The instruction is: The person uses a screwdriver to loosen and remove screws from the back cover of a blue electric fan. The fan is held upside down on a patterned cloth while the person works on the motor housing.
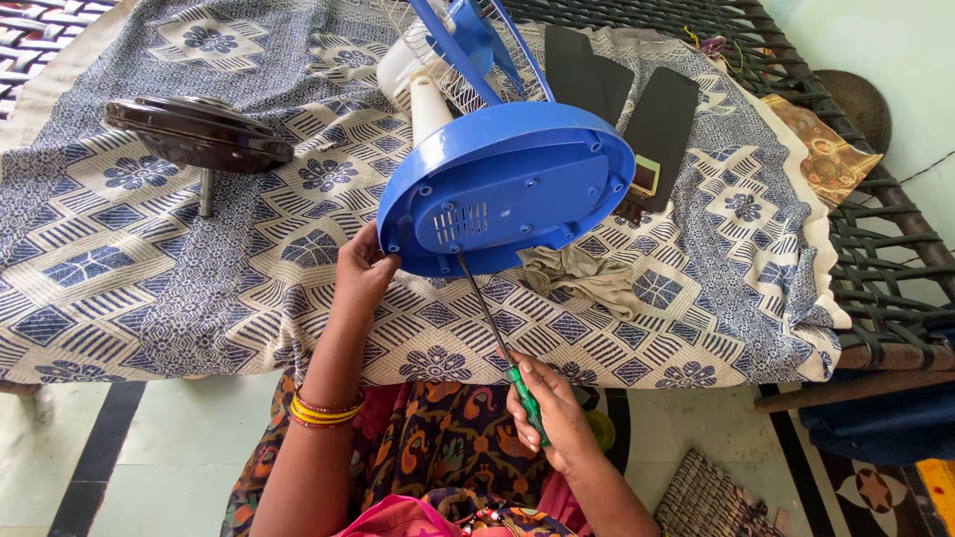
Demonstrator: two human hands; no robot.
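**A:** Closest to the camera is the right hand (550, 416), fingers wrapped tight round the green handle of a long screwdriver (494, 333). See how the shaft runs up and away from it?

**B:** Yeah, the tip sits against the underside of the blue fan base (507, 189), low down near the edge, just below the little vent slots. Where's the other hand?

**A:** The left hand (360, 268) is gripping the rim of that base on its lower left, fingers curled over the edge. Base is tipped up so the bottom faces the camera, resting on the patterned blue and cream bedsheet (149, 259).

**B:** Behind it you can spot the white motor housing and wire grille (428, 60) of the fan, partly hidden by the base.

**A:** Just right of the screwdriver shaft there's a crumpled beige cloth (582, 273) on the sheet. Further up right, dark flat fan blades (637, 109) lie side by side, one with a small rectangular yellowish label near its end.

**B:** And way over on the left, well apart from everything, a dark round ceiling fan motor (199, 134) with a short rod sticking down.
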